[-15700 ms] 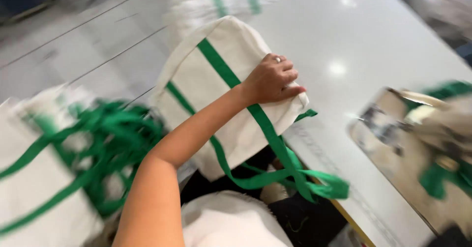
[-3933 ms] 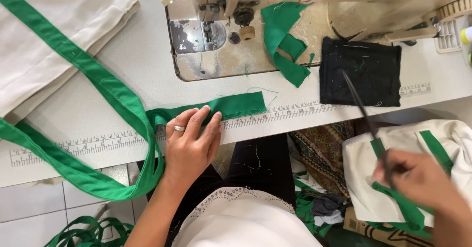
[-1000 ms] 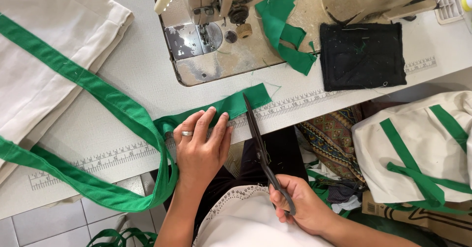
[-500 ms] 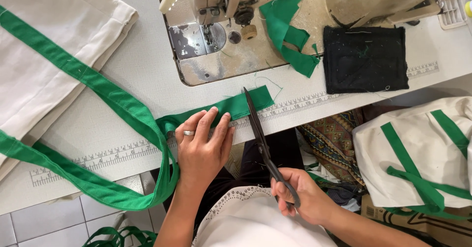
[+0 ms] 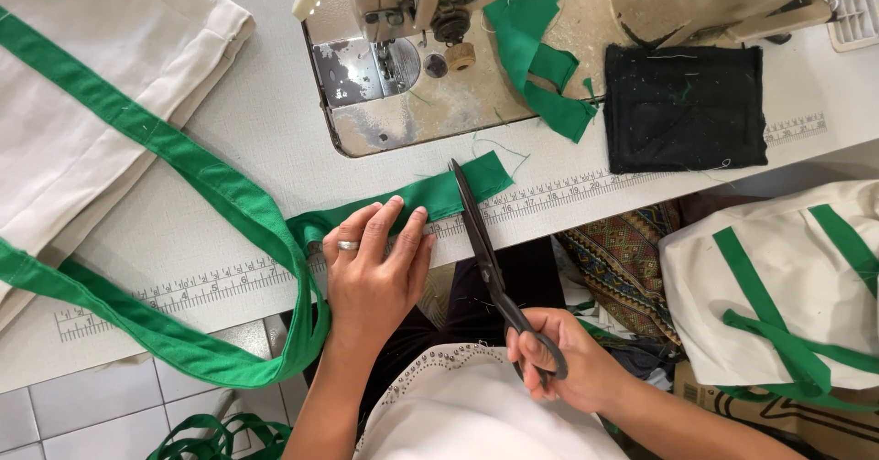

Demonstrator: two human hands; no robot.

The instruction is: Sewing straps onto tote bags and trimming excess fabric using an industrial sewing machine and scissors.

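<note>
One package is seen: a brown cardboard box (image 5: 778, 414) with dark print, partly hidden under the cream and green bag (image 5: 778, 286), at the lower right. No labels, signs or screens are seen.

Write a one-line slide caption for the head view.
Left hand pins green strap along table-edge ruler while right hand sets scissors across it.

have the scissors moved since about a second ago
Yes. The scissors have gone forward across the green strap, toward the sewing machine; the right hand holds them.
</note>
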